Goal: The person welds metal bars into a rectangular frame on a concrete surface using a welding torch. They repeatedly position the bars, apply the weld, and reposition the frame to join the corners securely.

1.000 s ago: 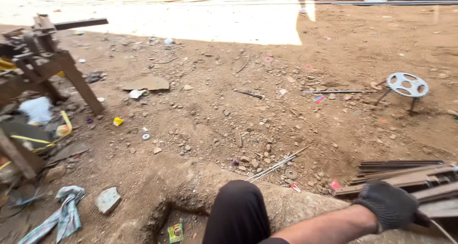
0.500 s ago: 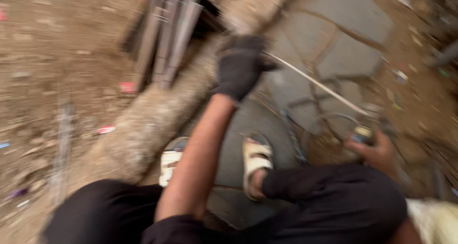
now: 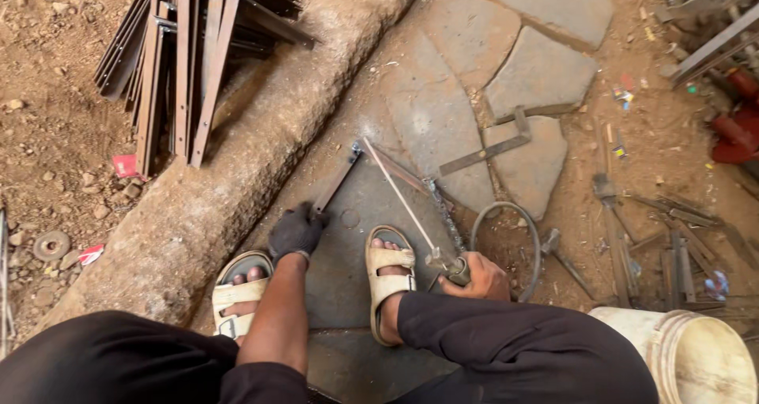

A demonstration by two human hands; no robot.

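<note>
Bare brown ground [image 3: 63, 135] all over, with flat grey paving stones [image 3: 538, 72] in the far middle and right. A long rough concrete kerb [image 3: 237, 183] running from near left to far middle. Far left, leaning over that kerb: a stack of rusty angle-iron frames [image 3: 174, 64]. Near right corner: a pale plastic bucket [image 3: 696, 356], only partly in view. Right of the stones, loose steel scraps and offcuts [image 3: 672, 246] scattered on the dirt; just left of them a small hammer [image 3: 553, 246] lying flat, and a steel square [image 3: 494, 147] resting on the stones farther off.

Near middle: a dark steel plate [image 3: 348, 230] on the ground, two feet in tan sandals [image 3: 387, 277] planted on and beside it, black trousers filling the near edge. On the far end of the plate, thin steel bars meeting at a corner joint [image 3: 356, 149], pale marks around it. One bar, a flat strip [image 3: 334, 184], running from that joint toward the near left.

Left hand [image 3: 296, 232] in a dark glove, pressed down on the near end of the flat strip, grip closed over it. Right hand [image 3: 474, 277] bare, grip wrapped tight around an electrode holder [image 3: 452, 268], a thin welding rod [image 3: 399, 194] pointing from it toward the joint, tip just short of or at the corner, hard to tell which. A grey cable [image 3: 506, 214] looping behind the right hand.
</note>
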